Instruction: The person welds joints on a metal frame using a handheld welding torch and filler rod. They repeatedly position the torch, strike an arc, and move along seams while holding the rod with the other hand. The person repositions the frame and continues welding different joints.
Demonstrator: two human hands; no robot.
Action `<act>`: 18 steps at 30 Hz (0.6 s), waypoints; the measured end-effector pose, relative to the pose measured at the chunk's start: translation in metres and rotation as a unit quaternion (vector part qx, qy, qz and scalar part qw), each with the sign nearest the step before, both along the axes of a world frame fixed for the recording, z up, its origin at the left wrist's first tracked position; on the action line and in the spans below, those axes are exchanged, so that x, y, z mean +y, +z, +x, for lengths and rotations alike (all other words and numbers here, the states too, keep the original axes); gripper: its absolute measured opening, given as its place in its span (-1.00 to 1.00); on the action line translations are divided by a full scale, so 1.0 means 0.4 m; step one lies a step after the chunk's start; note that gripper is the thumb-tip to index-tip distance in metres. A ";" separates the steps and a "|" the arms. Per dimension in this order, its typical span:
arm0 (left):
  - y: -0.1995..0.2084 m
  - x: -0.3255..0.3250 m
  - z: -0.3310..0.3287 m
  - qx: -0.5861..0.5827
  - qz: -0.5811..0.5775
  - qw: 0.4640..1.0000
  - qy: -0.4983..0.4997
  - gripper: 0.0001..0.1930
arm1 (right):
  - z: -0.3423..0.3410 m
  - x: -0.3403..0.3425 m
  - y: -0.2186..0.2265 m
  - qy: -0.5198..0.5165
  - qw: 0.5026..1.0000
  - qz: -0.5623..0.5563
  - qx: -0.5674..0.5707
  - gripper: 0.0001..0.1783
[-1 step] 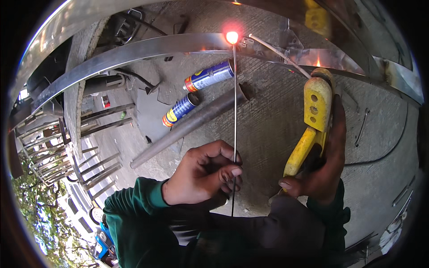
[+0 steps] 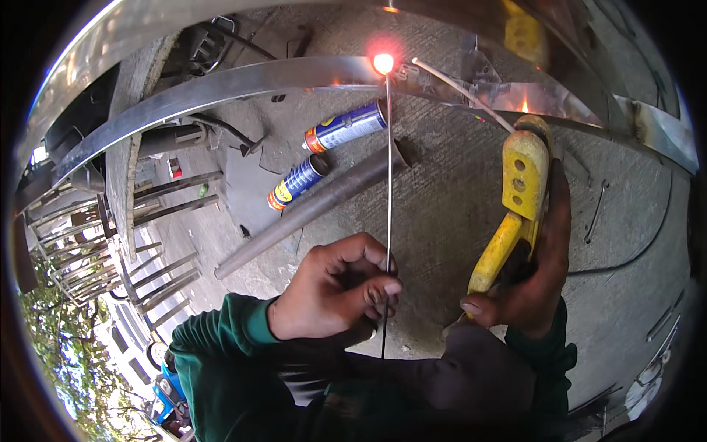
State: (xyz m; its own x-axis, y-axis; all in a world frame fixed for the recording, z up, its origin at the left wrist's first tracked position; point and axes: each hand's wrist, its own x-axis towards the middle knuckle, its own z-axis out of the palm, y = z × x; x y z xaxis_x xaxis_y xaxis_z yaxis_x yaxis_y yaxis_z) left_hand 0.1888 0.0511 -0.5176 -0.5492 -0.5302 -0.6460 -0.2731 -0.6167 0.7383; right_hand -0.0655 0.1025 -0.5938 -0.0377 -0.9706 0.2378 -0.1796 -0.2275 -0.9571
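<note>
Welding is underway: the left hand [image 2: 339, 291] pinches a thin filler rod [image 2: 388, 184] whose tip meets the glowing spot [image 2: 382, 62] on the steel strip [image 2: 221, 87]. The right hand [image 2: 526, 287] grips the yellow electrode holder [image 2: 515, 199]. I judge the joint unfinished.

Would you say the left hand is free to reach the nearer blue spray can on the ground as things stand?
Probably not right away: the left hand is pinched around a thin metal rod whose tip glows at the steel strip. The spray can lies unobstructed beside a grey pipe, well beyond the fingers.
</note>
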 end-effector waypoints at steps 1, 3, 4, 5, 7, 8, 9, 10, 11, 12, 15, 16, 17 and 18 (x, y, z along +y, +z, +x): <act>-0.002 -0.001 0.000 -0.004 -0.013 1.000 -0.007 -0.84 | 0.000 -0.002 -0.004 0.001 1.000 -0.023 -0.010 0.56; -0.003 -0.004 -0.003 -0.013 -0.030 0.999 -0.020 -0.84 | -0.005 0.000 -0.002 0.006 1.000 -0.020 0.008 0.57; -0.003 -0.007 -0.004 -0.018 -0.029 0.999 -0.018 -0.85 | -0.007 0.000 -0.001 0.008 1.000 -0.022 0.017 0.57; -0.002 -0.009 -0.006 -0.023 -0.027 0.999 -0.016 -0.85 | -0.010 0.000 -0.001 0.010 0.999 -0.031 0.024 0.57; 0.001 -0.011 -0.011 -0.028 -0.013 0.999 -0.008 -0.85 | -0.012 0.000 0.001 0.014 0.999 -0.037 0.026 0.58; 0.003 -0.011 -0.013 -0.026 -0.002 1.000 -0.002 -0.85 | -0.014 0.000 0.002 0.015 0.999 -0.036 0.022 0.57; 0.004 -0.012 -0.015 -0.025 0.015 1.000 0.009 -0.85 | -0.014 0.000 0.002 0.018 0.999 -0.032 0.029 0.57; 0.005 -0.011 -0.017 -0.028 0.010 1.000 0.005 -0.85 | -0.014 0.000 0.003 0.019 0.999 -0.031 0.014 0.57; 0.007 -0.010 -0.019 -0.032 0.011 0.999 0.006 -0.85 | -0.014 0.000 0.003 0.020 0.999 -0.028 0.010 0.57; 0.007 -0.010 -0.020 -0.034 0.022 0.999 0.007 -0.84 | -0.012 -0.001 0.003 0.021 0.999 -0.026 0.008 0.57; 0.008 -0.011 -0.022 -0.033 0.026 0.999 0.004 -0.83 | -0.010 -0.006 0.006 0.028 0.999 -0.025 -0.009 0.56; 0.009 -0.010 -0.023 -0.028 0.020 0.999 0.001 -0.83 | -0.008 -0.009 0.008 0.033 0.999 -0.023 -0.012 0.55; 0.010 -0.010 -0.024 -0.027 0.023 0.999 0.002 -0.82 | -0.009 -0.012 0.011 0.043 0.999 -0.017 -0.009 0.55; 0.011 -0.009 -0.024 -0.033 0.034 0.999 0.006 -0.82 | -0.007 -0.016 0.014 0.043 0.999 -0.014 -0.013 0.52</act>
State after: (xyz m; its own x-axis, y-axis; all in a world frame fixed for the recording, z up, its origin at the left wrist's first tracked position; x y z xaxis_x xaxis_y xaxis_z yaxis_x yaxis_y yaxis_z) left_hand 0.1791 0.0474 -0.5133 -0.4978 -0.4900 -0.7156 -0.3115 -0.6691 0.6748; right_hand -0.0683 0.0963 -0.5884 0.0393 -0.9633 0.2654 -0.1341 -0.2682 -0.9540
